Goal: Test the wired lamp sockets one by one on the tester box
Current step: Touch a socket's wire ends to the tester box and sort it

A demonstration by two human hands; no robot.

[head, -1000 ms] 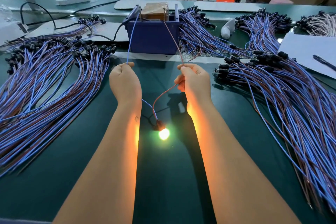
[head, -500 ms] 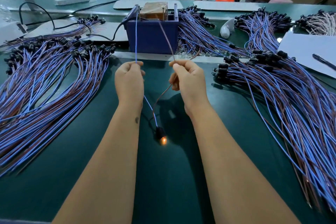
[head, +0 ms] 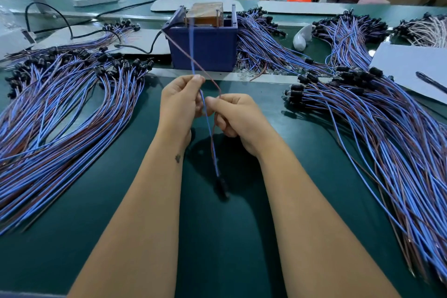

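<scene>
I pinch the blue lead in my left hand and the brown lead in my right hand, both hands close together just in front of the tester. Held by its leads, the socket hangs unlit nearer me than the tester, clear of the mat, I judge. Bundles lie left and right of the tester, probably to keep tested apart from untested. I can read no writing.
</scene>
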